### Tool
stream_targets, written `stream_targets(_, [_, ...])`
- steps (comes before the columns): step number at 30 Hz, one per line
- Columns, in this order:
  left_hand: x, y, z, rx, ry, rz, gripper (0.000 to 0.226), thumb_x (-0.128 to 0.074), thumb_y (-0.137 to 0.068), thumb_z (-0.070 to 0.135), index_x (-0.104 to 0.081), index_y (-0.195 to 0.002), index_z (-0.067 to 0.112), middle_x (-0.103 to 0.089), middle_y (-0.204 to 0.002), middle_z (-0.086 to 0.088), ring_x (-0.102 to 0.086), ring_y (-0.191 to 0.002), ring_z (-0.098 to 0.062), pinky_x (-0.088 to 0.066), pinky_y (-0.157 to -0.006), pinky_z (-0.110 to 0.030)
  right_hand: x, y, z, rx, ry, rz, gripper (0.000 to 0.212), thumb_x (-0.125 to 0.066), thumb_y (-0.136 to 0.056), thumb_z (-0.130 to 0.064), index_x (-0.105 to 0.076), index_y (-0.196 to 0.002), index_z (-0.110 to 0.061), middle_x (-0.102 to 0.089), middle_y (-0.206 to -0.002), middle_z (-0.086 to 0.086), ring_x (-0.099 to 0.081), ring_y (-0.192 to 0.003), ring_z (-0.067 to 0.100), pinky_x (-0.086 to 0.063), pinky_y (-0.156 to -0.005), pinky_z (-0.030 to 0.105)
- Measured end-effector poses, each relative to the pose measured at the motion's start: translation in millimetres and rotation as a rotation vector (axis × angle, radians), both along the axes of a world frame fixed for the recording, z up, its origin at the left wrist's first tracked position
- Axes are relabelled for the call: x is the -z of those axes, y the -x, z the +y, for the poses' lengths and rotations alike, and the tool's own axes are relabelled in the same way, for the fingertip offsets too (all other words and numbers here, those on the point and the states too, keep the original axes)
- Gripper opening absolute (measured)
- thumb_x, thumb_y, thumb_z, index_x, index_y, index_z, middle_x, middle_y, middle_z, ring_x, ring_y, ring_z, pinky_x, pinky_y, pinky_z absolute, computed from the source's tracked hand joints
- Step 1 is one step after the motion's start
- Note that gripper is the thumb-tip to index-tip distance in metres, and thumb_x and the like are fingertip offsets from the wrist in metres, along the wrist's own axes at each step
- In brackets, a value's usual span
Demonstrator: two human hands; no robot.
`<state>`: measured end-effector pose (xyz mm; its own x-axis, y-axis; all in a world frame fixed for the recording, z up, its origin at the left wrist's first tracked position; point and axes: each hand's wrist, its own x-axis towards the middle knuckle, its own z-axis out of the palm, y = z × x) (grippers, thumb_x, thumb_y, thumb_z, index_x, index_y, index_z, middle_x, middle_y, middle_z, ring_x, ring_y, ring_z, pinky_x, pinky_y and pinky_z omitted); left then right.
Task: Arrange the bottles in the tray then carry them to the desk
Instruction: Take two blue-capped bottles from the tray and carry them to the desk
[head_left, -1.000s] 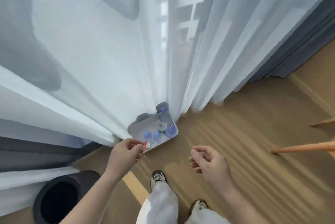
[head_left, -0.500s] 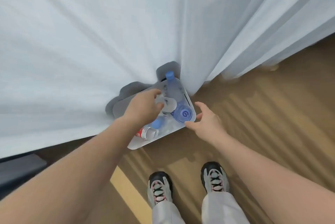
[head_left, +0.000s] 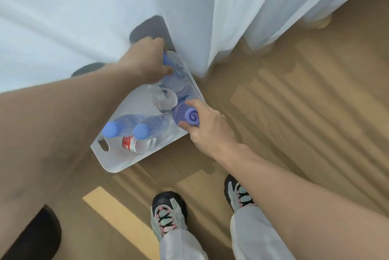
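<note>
A white tray (head_left: 117, 166) with handle slots lies on the wooden floor at the foot of a sheer curtain. Several plastic bottles are in it. Two blue-capped bottles (head_left: 126, 125) lean at its near left, above a clear bottle with a red label (head_left: 136, 144) lying flat. A crumpled clear bottle (head_left: 164, 99) sits mid-tray. My left hand (head_left: 147, 59) is closed around a blue-capped bottle (head_left: 168, 62) at the tray's far corner. My right hand (head_left: 207, 127) grips a purple-lidded bottle (head_left: 188, 117) at the right edge.
The white sheer curtain (head_left: 105, 7) hangs over the tray's far side, with dark grey objects (head_left: 149, 28) under its hem. My shoes (head_left: 168, 213) stand just in front of the tray. A black round object (head_left: 35, 236) sits at the bottom left.
I have bent lower over the tray. My left hand moved to the far corner and closed on the blue-capped bottle; my right hand went from the tray's edge onto the purple-lidded bottle.
</note>
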<state>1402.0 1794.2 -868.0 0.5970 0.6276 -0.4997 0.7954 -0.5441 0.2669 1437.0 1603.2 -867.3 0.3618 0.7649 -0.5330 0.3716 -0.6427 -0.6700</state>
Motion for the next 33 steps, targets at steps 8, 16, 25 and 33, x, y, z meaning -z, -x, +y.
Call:
stream_targets(8, [-96.3,83.0,-17.4,0.000,-0.193,-0.145,0.030,-0.066,-0.081,0.020,-0.054,-0.105,0.006,-0.065,-0.091,-0.022,-0.053,-0.078,-0.038,-0.033,-0.067,-0.034,-86.6,2.5,-27.9,0.297,-0.168,0.028,0.042,-0.072,-0.078,-0.021,-0.058,-0.118,-0.020,-0.063,-0.111,-0.004,-0.060,-0.100,0.017,-0.048,-0.087,0.031])
stream_targets(16, [-120.0,100.2,-27.5,-0.078,-0.144,-0.072,0.036,-0.065,-0.080,0.031,-0.056,-0.107,0.007,-0.066,-0.088,-0.020,-0.057,-0.085,-0.038,-0.038,-0.065,-0.033,-158.1,22.7,-8.1,0.268,-0.381,0.017,0.047,-0.067,-0.072,-0.034,-0.062,-0.117,-0.020,-0.063,-0.123,0.003,-0.058,-0.106,0.009,-0.051,-0.089,0.029])
stream_targets(25, [-115.8,127.2,-24.7,-0.196,-0.093,-0.146,0.030,-0.065,-0.077,0.027,-0.057,-0.102,0.012,-0.053,-0.071,-0.005,-0.047,-0.069,-0.028,-0.038,-0.060,-0.031,-123.1,19.0,40.4,0.205,-0.217,-0.016,0.039,-0.069,-0.081,-0.023,-0.058,-0.119,-0.019,-0.063,-0.113,-0.002,-0.060,-0.102,0.020,-0.047,-0.088,0.031])
stream_targets(33, [-113.2,128.2,-32.1,-0.279,-0.111,-0.181,0.029,-0.063,-0.079,0.024,-0.057,-0.105,0.013,-0.063,-0.079,-0.014,-0.047,-0.072,-0.030,-0.040,-0.062,-0.034,-155.7,28.7,7.4,0.210,-0.368,-0.030,0.041,-0.068,-0.076,-0.030,-0.060,-0.116,-0.024,-0.061,-0.121,-0.001,-0.054,-0.106,0.007,-0.045,-0.086,0.017])
